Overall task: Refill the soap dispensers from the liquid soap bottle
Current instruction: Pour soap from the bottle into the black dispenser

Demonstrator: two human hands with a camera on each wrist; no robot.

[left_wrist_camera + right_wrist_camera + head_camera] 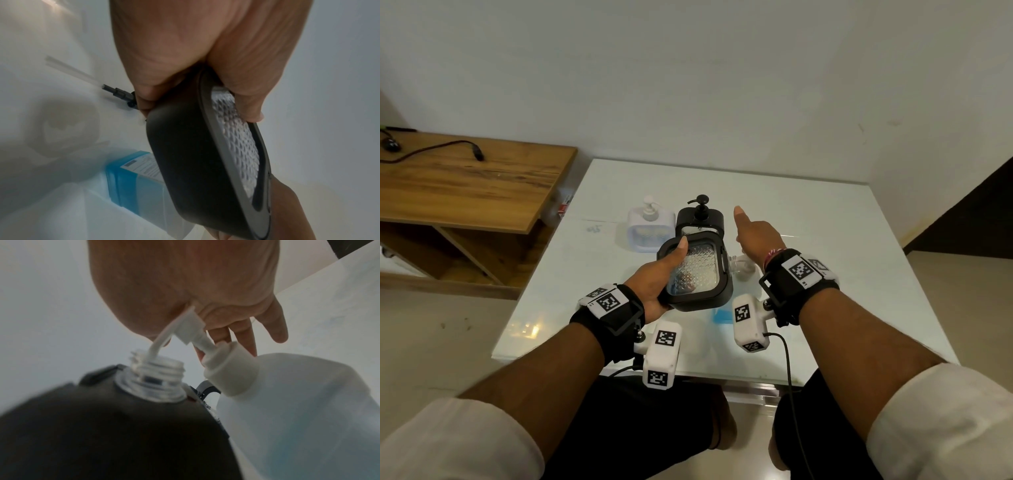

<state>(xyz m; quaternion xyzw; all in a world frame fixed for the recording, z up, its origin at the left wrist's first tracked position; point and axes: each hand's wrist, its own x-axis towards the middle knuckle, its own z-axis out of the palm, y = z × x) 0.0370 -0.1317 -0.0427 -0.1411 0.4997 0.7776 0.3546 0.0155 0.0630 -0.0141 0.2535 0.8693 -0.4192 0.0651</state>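
My left hand (657,277) grips a black soap dispenser (697,274) with a clear textured panel and holds it tilted above the table. Its pump is off, and the clear threaded neck (156,374) stands open. The liquid soap bottle (298,410), translucent with blue soap, stands beside it. In the head view only a blue patch of the soap bottle (722,315) shows. My right hand (753,236) rests palm-down on the bottle's white pump head (189,324), fingers straight. The pump's white spout (158,340) reaches into the open neck. In the left wrist view my left hand (205,56) wraps the black dispenser (195,162).
A white dispenser (650,226) and a second black dispenser (700,219), both with pumps on, stand behind on the white table (842,274). A black pump with a clear tube (121,95) lies on the table. A wooden shelf unit (465,185) stands to the left.
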